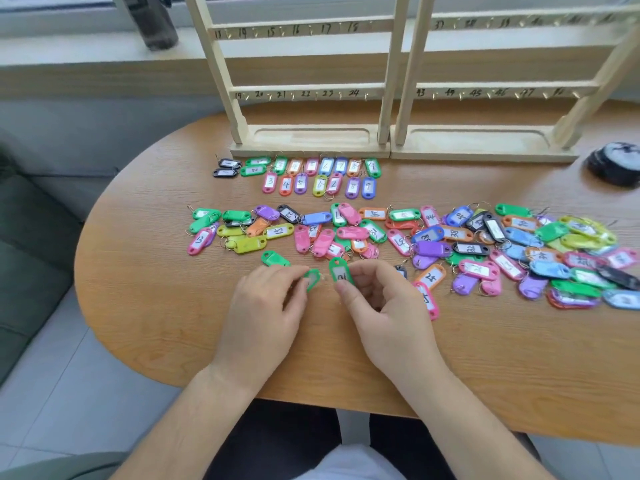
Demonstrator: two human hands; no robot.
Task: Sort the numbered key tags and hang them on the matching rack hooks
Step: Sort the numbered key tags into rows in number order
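My left hand pinches a green key tag by its end, just above the table. My right hand pinches another green tag marked 10 and holds it upright. A third green tag lies beside my left hand. Two neat rows of tags numbered 1 to 9 lie before the left wooden rack. A wide unsorted heap of coloured tags stretches across the middle of the table. The right rack stands next to the left one; no tags hang on the hooks in view.
The oval wooden table has its curved edge at the left and its front edge near my lap. A dark round object sits at the far right. A dark bottle stands on the window sill behind the racks.
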